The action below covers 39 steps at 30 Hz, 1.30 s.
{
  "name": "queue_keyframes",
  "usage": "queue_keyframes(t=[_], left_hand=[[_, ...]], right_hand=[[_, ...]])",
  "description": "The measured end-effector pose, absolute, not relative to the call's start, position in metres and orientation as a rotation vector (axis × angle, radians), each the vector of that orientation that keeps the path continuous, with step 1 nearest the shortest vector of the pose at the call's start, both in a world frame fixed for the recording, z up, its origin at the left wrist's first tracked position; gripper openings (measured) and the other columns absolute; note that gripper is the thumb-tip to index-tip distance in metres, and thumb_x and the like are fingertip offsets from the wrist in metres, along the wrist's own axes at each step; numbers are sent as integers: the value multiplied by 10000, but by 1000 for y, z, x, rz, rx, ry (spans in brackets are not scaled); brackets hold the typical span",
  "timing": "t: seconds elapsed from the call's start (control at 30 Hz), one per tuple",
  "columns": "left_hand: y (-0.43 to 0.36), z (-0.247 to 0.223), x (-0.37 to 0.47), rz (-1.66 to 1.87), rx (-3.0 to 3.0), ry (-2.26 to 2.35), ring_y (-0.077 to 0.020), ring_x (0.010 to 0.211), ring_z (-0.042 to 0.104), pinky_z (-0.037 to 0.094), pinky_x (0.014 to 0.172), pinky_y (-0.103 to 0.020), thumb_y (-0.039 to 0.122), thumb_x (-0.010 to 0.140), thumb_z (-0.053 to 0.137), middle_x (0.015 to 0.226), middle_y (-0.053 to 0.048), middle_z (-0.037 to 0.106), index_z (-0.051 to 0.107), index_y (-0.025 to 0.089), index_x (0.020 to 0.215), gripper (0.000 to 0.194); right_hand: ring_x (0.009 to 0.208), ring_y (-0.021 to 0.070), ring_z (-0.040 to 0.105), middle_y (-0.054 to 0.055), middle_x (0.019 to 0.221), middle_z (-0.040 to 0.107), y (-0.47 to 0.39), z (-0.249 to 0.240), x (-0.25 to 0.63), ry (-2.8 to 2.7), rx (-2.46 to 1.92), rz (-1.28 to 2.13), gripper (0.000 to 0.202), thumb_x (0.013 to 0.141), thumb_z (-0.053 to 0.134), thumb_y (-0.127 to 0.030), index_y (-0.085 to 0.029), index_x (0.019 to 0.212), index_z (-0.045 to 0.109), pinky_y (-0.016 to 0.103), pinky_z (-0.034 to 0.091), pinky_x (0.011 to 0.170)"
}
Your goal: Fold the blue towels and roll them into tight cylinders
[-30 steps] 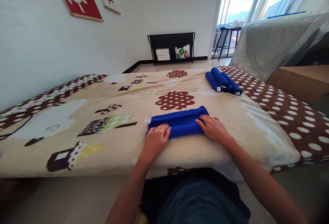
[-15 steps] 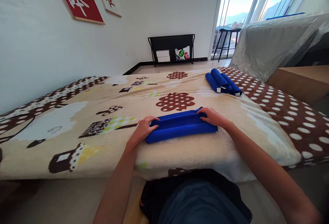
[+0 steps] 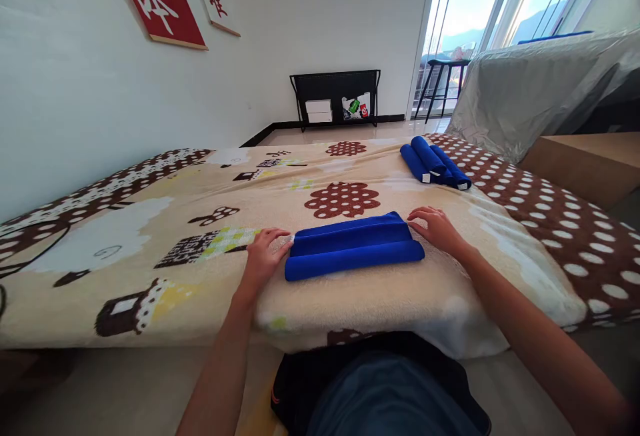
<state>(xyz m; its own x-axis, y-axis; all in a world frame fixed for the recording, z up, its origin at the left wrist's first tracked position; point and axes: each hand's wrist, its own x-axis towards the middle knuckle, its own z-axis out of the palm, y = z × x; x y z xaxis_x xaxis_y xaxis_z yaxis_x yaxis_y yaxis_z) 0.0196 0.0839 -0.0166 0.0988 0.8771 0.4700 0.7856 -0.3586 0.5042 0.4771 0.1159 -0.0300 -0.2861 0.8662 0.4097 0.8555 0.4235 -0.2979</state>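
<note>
A blue cloth (image 3: 350, 243) lies on the patterned blanket (image 3: 200, 309), its near edge rolled and its far edge raised in a fold. My left hand (image 3: 266, 253) is at the cloth's left end, fingers apart, with the fingertips near a small white tag. Just off the right end, my right hand (image 3: 436, 228) hovers with its fingers spread and nothing in them. Several rolled blue cloths (image 3: 434, 163) are stacked farther back on the right, white tags showing at their ends.
Brown polka-dot fabric (image 3: 565, 229) borders the blanket on the right. Beyond it are a cardboard box (image 3: 585, 163) and furniture under plastic sheeting (image 3: 530, 89). A black rack (image 3: 335, 93) stands by the far wall, and a stool (image 3: 443, 86) by the window.
Both hands have let go of the blue cloth and moved outward, the left hand to the left and the right hand to the right. The cloth stays in place.
</note>
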Motion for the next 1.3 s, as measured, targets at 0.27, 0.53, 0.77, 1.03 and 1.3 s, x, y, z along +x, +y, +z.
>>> queue_keyframes(t=[0.27, 0.53, 0.77, 1.03, 1.3], left_hand=[[3, -13, 20, 703, 2673, 1391, -246, 1300, 500, 349, 1097, -410, 354, 949, 562, 1379, -45, 572, 545, 309, 1316, 370], [34, -25, 23, 770, 2606, 1508, -245, 1219, 552, 367, 1037, -412, 299, 977, 476, 1277, -73, 627, 537, 256, 1271, 303], [69, -9, 31, 819, 2489, 1614, -255, 1094, 616, 429, 980, -412, 317, 951, 430, 1176, -84, 682, 591, 214, 1242, 348], [86, -1, 78, 646, 2724, 1510, -230, 1345, 482, 345, 1115, -417, 74, 837, 415, 1429, -94, 559, 578, 183, 1318, 520], [85, -11, 77, 570, 2710, 1551, -257, 1224, 533, 372, 1053, -426, 392, 1004, 403, 1325, -115, 605, 511, 207, 1398, 448]], right_hand=[[1289, 255, 532, 34, 1372, 600, 43, -22, 489, -2369, -1249, 357, 444, 920, 575, -471, -302, 1330, 586, 446, 377, 1104], [1163, 261, 598, 84, 1222, 666, 68, -32, 480, -2306, -1293, 289, 344, 878, 583, -382, -228, 1173, 673, 446, 431, 1033], [950, 235, 633, 100, 984, 690, 104, -25, 464, -2251, -1527, 163, 294, 908, 449, -316, -170, 991, 690, 377, 487, 884], [1379, 245, 413, 89, 1510, 455, 98, -22, 417, -2380, -1347, -91, 538, 912, 394, -163, -210, 1442, 474, 452, 279, 1131], [1256, 262, 529, 118, 1375, 578, 104, -31, 425, -2433, -1337, 24, 557, 986, 422, -514, -247, 1474, 446, 491, 334, 1088]])
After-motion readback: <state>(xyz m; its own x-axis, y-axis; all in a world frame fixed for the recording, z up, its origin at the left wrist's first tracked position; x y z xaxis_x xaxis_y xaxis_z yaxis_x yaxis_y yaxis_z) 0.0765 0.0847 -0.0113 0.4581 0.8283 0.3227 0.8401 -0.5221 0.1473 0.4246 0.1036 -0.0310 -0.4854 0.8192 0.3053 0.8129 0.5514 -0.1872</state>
